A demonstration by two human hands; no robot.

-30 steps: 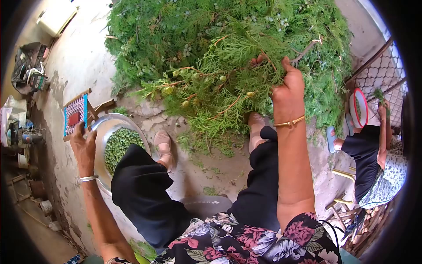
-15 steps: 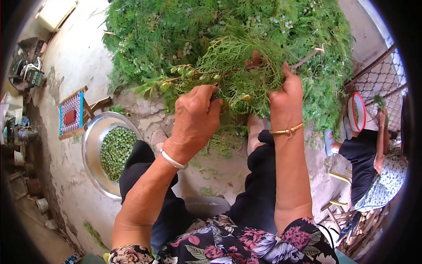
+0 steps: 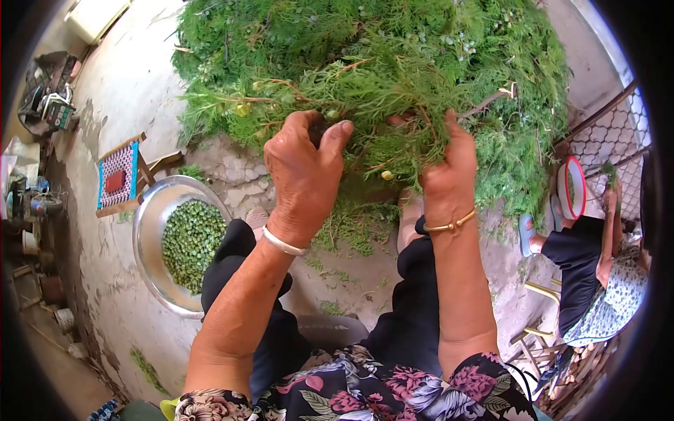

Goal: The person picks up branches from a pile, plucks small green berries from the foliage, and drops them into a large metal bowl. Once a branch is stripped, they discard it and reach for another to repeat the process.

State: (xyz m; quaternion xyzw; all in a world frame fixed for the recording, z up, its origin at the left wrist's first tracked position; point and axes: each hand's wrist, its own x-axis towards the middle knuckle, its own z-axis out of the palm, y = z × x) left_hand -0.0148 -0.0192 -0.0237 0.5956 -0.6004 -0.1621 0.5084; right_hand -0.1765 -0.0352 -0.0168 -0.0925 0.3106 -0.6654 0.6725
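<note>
My right hand [image 3: 449,168], with a gold-coloured bangle, grips a leafy green branch [image 3: 397,95] in front of me. Small green cones hang on its twigs. My left hand [image 3: 303,172], wearing a pale bangle, is at the left part of that branch. Its fingers are curled, and a green cone [image 3: 332,114] shows between thumb and fingers; the palm side is hidden. A wide metal basin [image 3: 151,242] stands on the floor to the left, holding a heap of green cones [image 3: 191,242].
A large pile of green branches [image 3: 267,49] lies ahead. Left of it is a small woven-top stool [image 3: 116,179]. At the right a seated person [image 3: 604,281] holds a sprig near a red-rimmed basin [image 3: 575,186], beside a wire fence [image 3: 611,133].
My left hand has moved slightly left and up, and its thumb and fingers have spread a little. The branch has shifted, with my right hand still holding it.
</note>
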